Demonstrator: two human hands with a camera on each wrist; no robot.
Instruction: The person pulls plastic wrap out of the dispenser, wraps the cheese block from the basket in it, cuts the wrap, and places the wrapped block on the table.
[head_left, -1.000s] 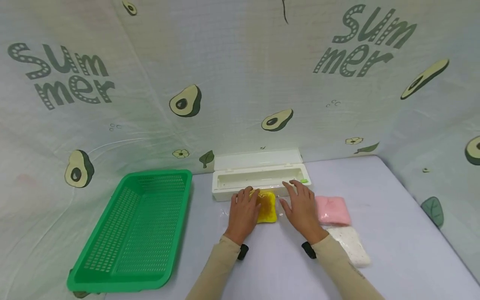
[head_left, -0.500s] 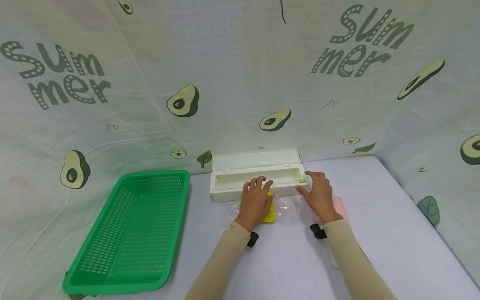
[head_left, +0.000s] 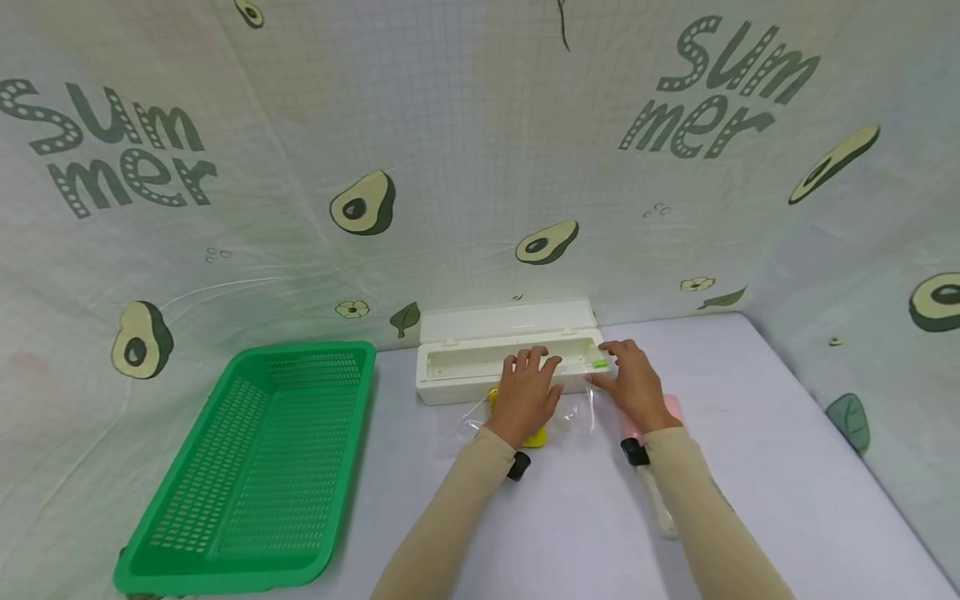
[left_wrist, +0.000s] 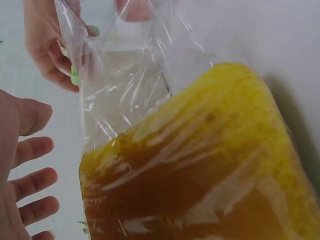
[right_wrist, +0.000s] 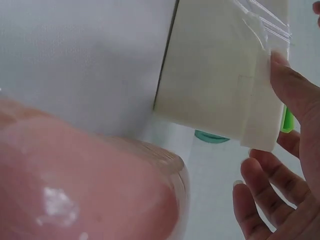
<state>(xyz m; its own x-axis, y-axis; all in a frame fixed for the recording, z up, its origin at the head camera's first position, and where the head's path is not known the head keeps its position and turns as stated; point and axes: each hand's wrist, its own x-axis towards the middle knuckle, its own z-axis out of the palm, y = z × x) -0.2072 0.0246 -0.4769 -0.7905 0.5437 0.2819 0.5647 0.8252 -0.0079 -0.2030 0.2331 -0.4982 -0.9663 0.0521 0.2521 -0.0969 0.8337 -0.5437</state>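
Note:
A long white plastic wrap dispenser (head_left: 457, 390) stands with its lid raised at the back of the table. At its right end my right hand (head_left: 636, 390) grips the front rim, thumb (right_wrist: 282, 75) on the front wall over the film, beside a small green slide cutter (head_left: 600, 363). Clear film (left_wrist: 140, 75) runs from the dispenser over a yellow-and-brown, toast-like block (left_wrist: 200, 165) lying before it. Over the block hovers my left hand (head_left: 527, 400), fingers spread and holding nothing; in the head view it hides most of the block.
To the left lies a large green basket (head_left: 330, 533). A pink wrapped block (right_wrist: 90, 185) and a white block (head_left: 662, 508) sit by my right forearm, partly covered by it. A printed cloth (head_left: 450, 167) hangs behind the table.
My right hand has moved right, from over the film to the dispenser's right end. My left hand has shifted right and farther forward, now covering more of the yellow block.

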